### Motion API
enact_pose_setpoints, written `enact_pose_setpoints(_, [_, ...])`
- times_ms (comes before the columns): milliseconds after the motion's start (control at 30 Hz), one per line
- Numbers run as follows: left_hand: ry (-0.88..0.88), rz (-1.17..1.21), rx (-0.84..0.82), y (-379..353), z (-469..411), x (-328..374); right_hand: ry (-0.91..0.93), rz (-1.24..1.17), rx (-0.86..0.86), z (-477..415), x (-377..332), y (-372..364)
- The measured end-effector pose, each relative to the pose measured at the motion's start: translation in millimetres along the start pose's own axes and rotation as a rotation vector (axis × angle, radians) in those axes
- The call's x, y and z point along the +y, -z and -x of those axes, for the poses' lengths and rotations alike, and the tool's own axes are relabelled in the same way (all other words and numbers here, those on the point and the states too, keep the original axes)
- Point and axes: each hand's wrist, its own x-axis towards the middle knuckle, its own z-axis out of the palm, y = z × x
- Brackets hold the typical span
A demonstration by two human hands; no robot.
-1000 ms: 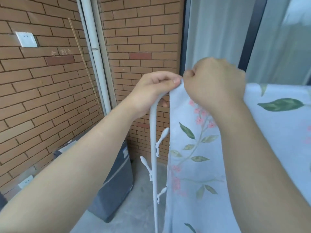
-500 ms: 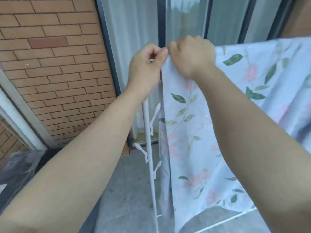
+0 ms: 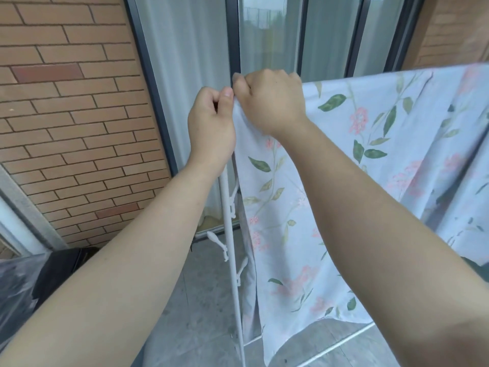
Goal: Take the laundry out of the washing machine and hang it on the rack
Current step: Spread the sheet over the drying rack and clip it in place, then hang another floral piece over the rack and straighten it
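Note:
A pale blue sheet [image 3: 330, 197] printed with green leaves and pink flowers hangs over the top bar of a white drying rack [image 3: 230, 250]. Both hands meet at its upper left corner, at the top of the rack's left upright. My left hand [image 3: 210, 125] pinches the corner's edge between thumb and curled fingers. Beside it, touching, my right hand [image 3: 270, 102] grips the sheet's top edge in a fist. The rack's top bar is hidden under the cloth and my hands. The washing machine is not in view.
White pegs [image 3: 218, 242] stick out from the rack's upright. A brick wall [image 3: 71, 128] stands to the left, glass doors with pale curtains [image 3: 270, 38] behind the rack. A dark covered object [image 3: 23, 284] sits at the lower left on the grey tiled floor [image 3: 201, 300].
The view has swung right, from the brick wall and pipe to the glass doors. Both hands stay together on the sheet's corner at the top of the rack.

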Motion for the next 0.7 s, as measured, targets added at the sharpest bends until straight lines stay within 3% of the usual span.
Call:
enact_pose_setpoints(233, [-0.007, 0.130, -0.090, 20, -2, -5, -0.067, -0.101, 0.012, 10, -24, 7])
enact_pose_setpoints(267, [-0.007, 0.161, -0.111, 22, -3, -6, -0.065, -0.135, 0.063, 15, -26, 8])
enact_pose_setpoints(367, [-0.019, 0.241, -0.215, 32, -9, -11, -0.109, -0.120, 0.432, 43, -41, 4])
enact_pose_setpoints(433, [-0.030, 0.232, -0.297, 40, -16, -16, -0.174, -0.128, 0.525, 65, -53, -6])
enact_pose_setpoints(567, [-0.008, 0.234, -0.440, 48, -29, -24, -0.359, -0.149, 0.352, 100, -73, -33])
enact_pose_setpoints(700, [0.221, 0.411, -0.597, 49, -31, -29, -0.599, -0.248, 0.319, 109, -92, -38])
